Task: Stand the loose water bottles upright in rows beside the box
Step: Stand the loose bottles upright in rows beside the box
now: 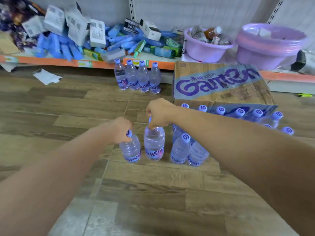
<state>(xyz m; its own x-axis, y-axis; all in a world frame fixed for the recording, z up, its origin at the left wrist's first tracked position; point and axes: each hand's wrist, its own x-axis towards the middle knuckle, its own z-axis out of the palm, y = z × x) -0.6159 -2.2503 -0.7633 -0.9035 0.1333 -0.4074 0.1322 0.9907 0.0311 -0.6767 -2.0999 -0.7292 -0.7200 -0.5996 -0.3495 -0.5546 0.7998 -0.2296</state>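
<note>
Head view: on a wood-patterned floor (51,106), the person's left hand (119,128) gripped the lilac cap of a clear water bottle (130,149), fingers curled round its neck, the bottle upright on the boards. Just beside it, the right hand (158,113) pinched the cap of a second bottle (154,144) in the same way, and that bottle was also upright. Both were transparent ribbed plastic with a purple-lettered label band low on the body. Behind them, a row of four matching bottles (138,77) stood side by side against the base of the shelf (51,61). To the right, a cluster of upright bottles (180,150) stood touching one another, partly hidden by the right forearm. A line of capped bottles (238,113) ran along the front of the cardboard box (219,84), which was printed with large purple lettering. Two lilac basins (265,53) sat on the shelf behind the box.
</note>
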